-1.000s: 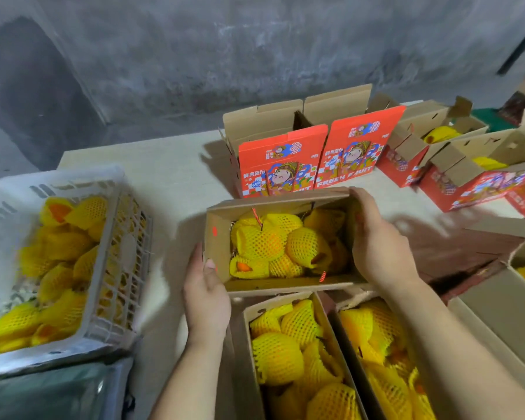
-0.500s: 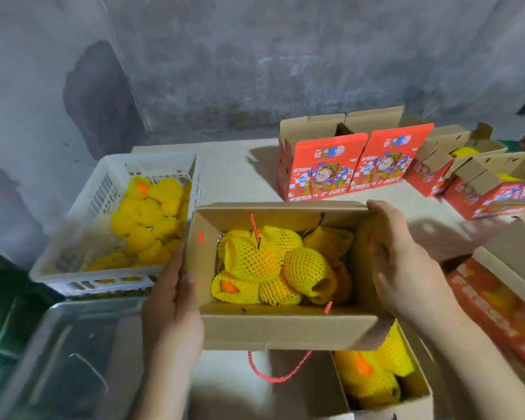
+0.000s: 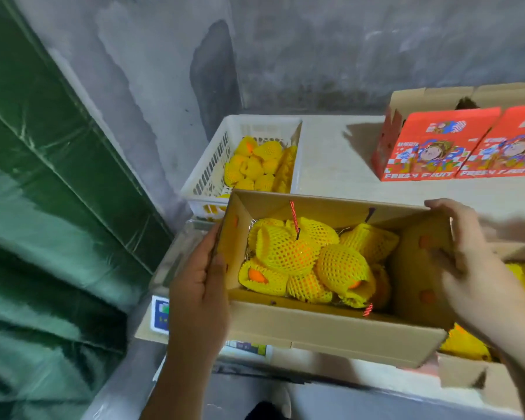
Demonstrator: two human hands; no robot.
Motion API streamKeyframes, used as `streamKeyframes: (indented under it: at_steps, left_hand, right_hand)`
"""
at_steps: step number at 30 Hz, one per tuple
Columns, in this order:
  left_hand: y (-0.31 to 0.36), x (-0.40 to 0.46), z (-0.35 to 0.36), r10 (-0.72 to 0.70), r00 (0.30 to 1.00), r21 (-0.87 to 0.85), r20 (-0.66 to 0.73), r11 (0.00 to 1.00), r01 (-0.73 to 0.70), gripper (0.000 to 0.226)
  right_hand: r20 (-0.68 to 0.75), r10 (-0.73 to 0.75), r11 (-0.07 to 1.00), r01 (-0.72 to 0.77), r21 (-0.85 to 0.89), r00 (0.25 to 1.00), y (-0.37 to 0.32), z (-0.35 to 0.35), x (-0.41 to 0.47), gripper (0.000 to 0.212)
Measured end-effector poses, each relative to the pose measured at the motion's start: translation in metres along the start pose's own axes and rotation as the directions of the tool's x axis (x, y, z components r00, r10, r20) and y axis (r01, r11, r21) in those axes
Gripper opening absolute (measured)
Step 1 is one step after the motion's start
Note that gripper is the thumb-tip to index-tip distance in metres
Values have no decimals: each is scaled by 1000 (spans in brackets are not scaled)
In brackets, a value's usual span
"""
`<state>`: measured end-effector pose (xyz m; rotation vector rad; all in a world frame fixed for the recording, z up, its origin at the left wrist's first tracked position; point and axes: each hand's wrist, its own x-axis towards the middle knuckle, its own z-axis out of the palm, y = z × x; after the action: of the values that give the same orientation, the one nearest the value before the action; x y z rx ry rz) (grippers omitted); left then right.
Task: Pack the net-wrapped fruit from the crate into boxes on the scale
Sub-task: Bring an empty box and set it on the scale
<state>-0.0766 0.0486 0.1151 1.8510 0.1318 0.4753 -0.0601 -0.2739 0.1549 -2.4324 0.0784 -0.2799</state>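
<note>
An open cardboard box (image 3: pixel 331 327) full of fruit in yellow foam nets (image 3: pixel 309 262) is held in the air between my hands. My left hand (image 3: pixel 199 286) grips its left end wall, thumb over the rim. My right hand (image 3: pixel 470 262) grips the right end flap. The box hangs over the scale (image 3: pixel 176 262), whose steel tray and blue display (image 3: pixel 160 316) show at its left. A white plastic crate (image 3: pixel 215 165) with several more net-wrapped fruit (image 3: pixel 255 165) stands behind the scale.
Two red printed fruit boxes (image 3: pixel 431 147) stand open at the back right of the pale table (image 3: pixel 340 159). More filled boxes (image 3: pixel 467 344) lie under my right arm. A green tarpaulin (image 3: pixel 43 222) covers the left side. A grey wall runs behind.
Both hands have carried the filled box to the left, from the middle of the table to above the scale. The view has swung left with it.
</note>
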Motion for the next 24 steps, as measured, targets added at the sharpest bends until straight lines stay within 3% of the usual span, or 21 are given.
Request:
streamKeyframes:
  at_steps: [6, 10, 16, 18, 21, 24]
  left_hand:
    - [-29, 11, -56, -62, 998, -4, 7, 998, 62, 37]
    - [-50, 53, -103, -71, 995, -25, 77, 997, 73, 45]
    - [-87, 144, -141, 31, 985, 67, 169, 997, -43, 48]
    - [-103, 168, -142, -47, 979, 23, 197, 999, 43, 53]
    - [-126, 188, -136, -213, 953, 4, 215, 976, 217, 43]
    - [-140, 191, -130, -317, 912, 27, 260, 947, 321, 39]
  right_hand:
    - [45, -40, 999, 41, -26, 998, -44, 42, -16, 62]
    - [36, -38, 998, 40, -39, 999, -92, 80, -1, 62]
    - [70, 81, 997, -79, -23, 994, -141, 150, 57, 73]
    - [72, 163, 986, -164, 9, 984, -148, 177, 70, 70]
    - [66, 319, 946, -322, 29, 945, -151, 210, 79, 65]
    - [67, 367, 930, -364, -51, 928, -151, 228, 77, 48]
